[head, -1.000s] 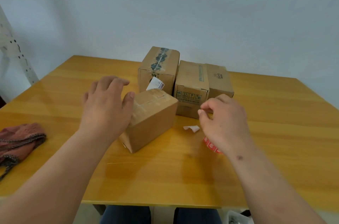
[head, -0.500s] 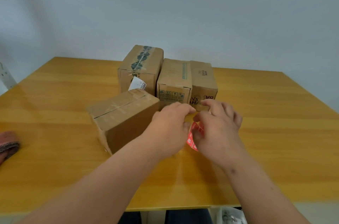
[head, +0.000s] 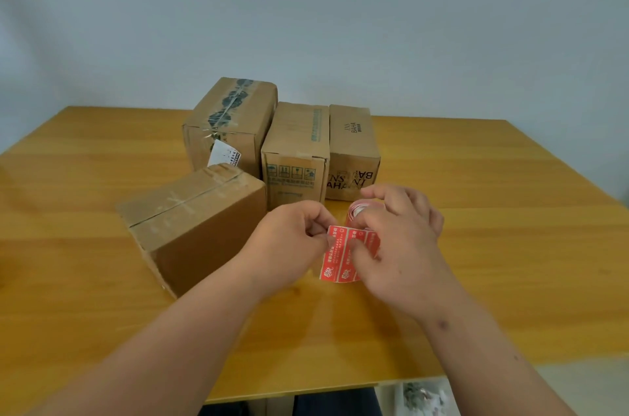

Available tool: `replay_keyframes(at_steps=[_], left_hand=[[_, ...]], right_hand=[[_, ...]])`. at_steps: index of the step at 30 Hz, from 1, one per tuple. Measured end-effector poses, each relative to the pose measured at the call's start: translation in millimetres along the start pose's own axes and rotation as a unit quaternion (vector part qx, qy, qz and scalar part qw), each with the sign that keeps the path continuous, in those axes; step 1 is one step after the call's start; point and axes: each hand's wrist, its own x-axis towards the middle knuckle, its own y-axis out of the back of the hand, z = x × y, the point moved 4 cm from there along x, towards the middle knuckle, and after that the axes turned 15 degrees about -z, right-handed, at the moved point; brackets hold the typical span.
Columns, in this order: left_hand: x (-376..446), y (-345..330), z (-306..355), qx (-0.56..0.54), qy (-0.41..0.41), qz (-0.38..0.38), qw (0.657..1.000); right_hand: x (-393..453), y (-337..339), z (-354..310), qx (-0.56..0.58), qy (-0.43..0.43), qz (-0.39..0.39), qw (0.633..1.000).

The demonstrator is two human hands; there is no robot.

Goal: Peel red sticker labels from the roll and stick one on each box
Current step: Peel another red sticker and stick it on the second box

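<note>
A yellow wooden table (head: 476, 245) against a pale wall (head: 306, 7): at frame centre, the left hand (head: 292, 242) pinches a red label strip's (head: 340, 255) edge while the right hand (head: 405, 245) grips the roll (head: 357, 211). Four boxes crowd behind and left: three in a row (head: 296, 150), one tilted (head: 197, 221) nearest the hands.

- The roll of red sticker labels (head: 357, 211) is held above the tabletop (head: 476, 245), its unrolled strip (head: 343, 254) hanging toward the viewer with white print on it.
- Three cardboard boxes stand side by side at the back: a tall taped box (head: 231, 123), a middle box (head: 296, 150), and a printed box (head: 352, 150).
- A fourth box (head: 194, 221) lies angled in front, at left.
</note>
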Motion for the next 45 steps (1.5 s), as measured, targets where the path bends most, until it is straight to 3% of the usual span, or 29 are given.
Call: replay_keyframes(at_steps=[21,45], left_hand=[[-1.9,2.1,14.0,0.136,-0.009,-0.048,0.990],[0.0,-1.3,11.0,0.056,0.005,-0.058,0.997]], right_hand=[[5.2,6.1,-3.6,-0.046,0.078,-0.057,0.994],[3.3,7.8,-2.6,-0.005,0.096,-0.015,0.995]])
